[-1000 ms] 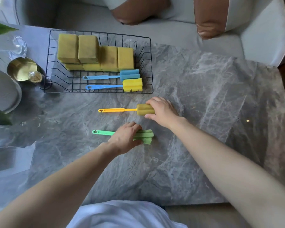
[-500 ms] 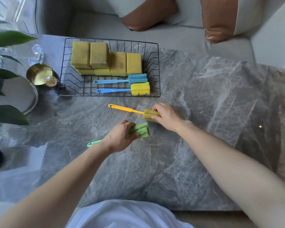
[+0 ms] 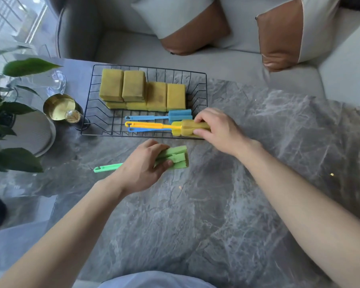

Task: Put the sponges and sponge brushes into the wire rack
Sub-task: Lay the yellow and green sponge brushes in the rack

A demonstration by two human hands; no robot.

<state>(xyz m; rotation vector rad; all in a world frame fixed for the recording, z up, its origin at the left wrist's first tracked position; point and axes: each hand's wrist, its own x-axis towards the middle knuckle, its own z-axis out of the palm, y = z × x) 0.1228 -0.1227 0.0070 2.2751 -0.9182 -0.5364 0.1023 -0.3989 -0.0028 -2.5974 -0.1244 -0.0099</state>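
The black wire rack [image 3: 205, 90] stands at the table's far side and holds several yellow sponges [image 3: 142, 91] in its back half. In its front part lie a blue sponge brush [image 3: 180, 115] and a blue-handled brush with a yellow head [image 3: 176, 132]. My right hand [image 3: 218, 129] grips the head of the orange-handled sponge brush [image 3: 154, 125] over the rack's front right, above the blue-handled brush. My left hand [image 3: 141, 167] holds the green sponge brush [image 3: 175, 156] just in front of the rack, its handle pointing left.
The grey marble table [image 3: 237, 183] runs under everything. A gold cup [image 3: 59, 107], a white plate [image 3: 35, 132], a glass [image 3: 56, 82] and plant leaves [image 3: 15, 156] crowd the left side. A grey sofa with cushions [image 3: 283, 34] lies beyond the rack.
My right hand has carried the orange-handled brush from the table up into the rack's front. My left hand has closed on the green brush and brought it toward the rack.
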